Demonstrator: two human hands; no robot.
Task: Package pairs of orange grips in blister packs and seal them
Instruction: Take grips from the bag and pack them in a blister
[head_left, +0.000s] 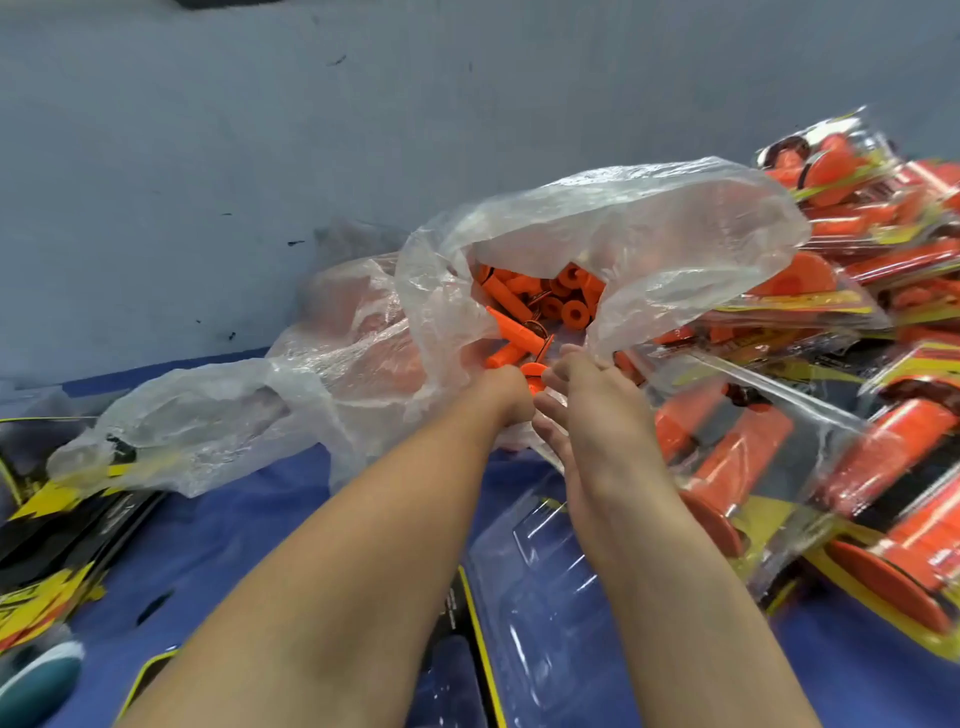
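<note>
Left hand: our left hand (508, 395) is at the bag's mouth with its fingers curled in. It looks to be pinching an orange grip (532, 371) by the flanged end, though blur hides the fingertips.
Right hand: our right hand (589, 410) sits close against the left, fingers bent. We cannot tell whether it grips that same piece or the edge of the film.
Bag: the clear bag (639, 228) gapes open just beyond both hands, its lip arching above them.
Loose grips: the heap of loose grips (545, 296) lies inside the bag, just past our fingers.
Tray: an empty blister tray (540, 597) waits beneath our right forearm, on the blue cover (260, 519).
Finished packs: the filled packs (857, 291) are piled to the right of the right hand.
Second bag: another bag (208, 415) slumps to the left of the left arm, with printed cards (47, 525) further left.
Step in hand: by our reckoning, we are drawing a pair of grips out of the bag for the tray.
Doing it well: we'd pull each grip out along its length so the flange doesn't snag the film, and let one hand hold the lip open while the other lifts. We'd check there are two grips before turning back to the tray.
Watch out: the film is thin and floppy, so a hard tug could drag the whole bag toward us and spill the heap.
</note>
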